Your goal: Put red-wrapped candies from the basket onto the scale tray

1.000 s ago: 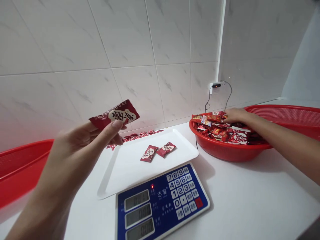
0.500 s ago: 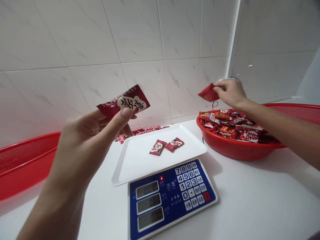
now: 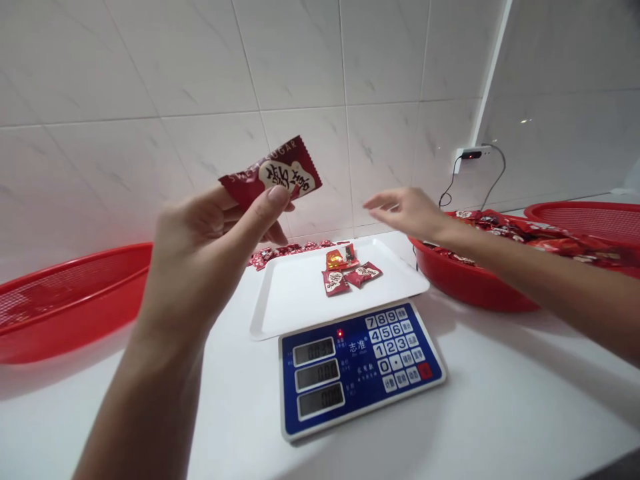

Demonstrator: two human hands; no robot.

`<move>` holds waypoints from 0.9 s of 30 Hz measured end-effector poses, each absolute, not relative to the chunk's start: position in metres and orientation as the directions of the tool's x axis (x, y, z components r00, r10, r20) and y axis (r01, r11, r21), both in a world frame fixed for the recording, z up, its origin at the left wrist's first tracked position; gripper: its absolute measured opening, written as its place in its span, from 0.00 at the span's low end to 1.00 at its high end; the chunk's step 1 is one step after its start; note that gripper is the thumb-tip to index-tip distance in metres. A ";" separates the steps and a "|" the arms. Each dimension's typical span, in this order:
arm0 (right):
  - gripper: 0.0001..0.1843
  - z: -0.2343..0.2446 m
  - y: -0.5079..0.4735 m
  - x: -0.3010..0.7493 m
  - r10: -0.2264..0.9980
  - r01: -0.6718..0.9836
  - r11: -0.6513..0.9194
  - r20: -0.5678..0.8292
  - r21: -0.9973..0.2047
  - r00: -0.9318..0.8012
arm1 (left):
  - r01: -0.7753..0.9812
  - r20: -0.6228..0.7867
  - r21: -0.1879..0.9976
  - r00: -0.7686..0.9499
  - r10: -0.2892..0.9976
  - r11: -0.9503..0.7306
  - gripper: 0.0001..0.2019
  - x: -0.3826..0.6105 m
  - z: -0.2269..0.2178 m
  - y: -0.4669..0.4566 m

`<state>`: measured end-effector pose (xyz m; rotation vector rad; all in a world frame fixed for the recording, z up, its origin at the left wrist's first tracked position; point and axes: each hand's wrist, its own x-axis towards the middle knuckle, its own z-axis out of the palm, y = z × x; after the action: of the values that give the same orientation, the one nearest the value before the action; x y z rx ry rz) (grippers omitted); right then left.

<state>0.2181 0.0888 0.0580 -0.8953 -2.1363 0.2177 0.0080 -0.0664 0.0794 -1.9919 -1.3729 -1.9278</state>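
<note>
The left hand (image 3: 215,247) pinches a red sweet packet (image 3: 270,175) between thumb and fingers. The open right hand (image 3: 405,212) hovers near a white tray (image 3: 295,300) on a digital scale (image 3: 360,367), where what looks like a gold-and-red packet (image 3: 337,259) lies against two red packets (image 3: 363,274).

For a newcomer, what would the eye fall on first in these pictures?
The red candy packet held up in the left hand stands out first, against the white wall tiles. Below, at front centre, sits a blue digital scale with a white tray holding a few packets. At right, a red basket full of packets lies beside the open right hand.
</note>
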 end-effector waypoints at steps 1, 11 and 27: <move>0.12 0.064 0.091 0.226 0.655 0.540 0.733 0.640 -0.413 -0.401 | 0.591 0.820 0.528 -0.168 0.548 -0.610 0.03 0.009 0.079 -0.066; 0.18 0.029 0.118 0.294 0.571 0.705 0.556 0.819 -0.441 0.062 | 0.581 0.813 0.536 -0.161 0.560 -0.612 0.03 0.011 0.078 -0.066; 0.29 0.036 0.172 0.329 0.824 0.820 0.140 0.525 -0.556 0.215 | 0.649 0.782 0.582 -0.280 0.557 -0.490 0.08 -0.007 0.073 -0.058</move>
<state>0.3289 0.1716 0.0365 -1.6431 -1.5691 0.0060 -0.0068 -0.0582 0.0735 -1.8378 -1.5457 -1.9086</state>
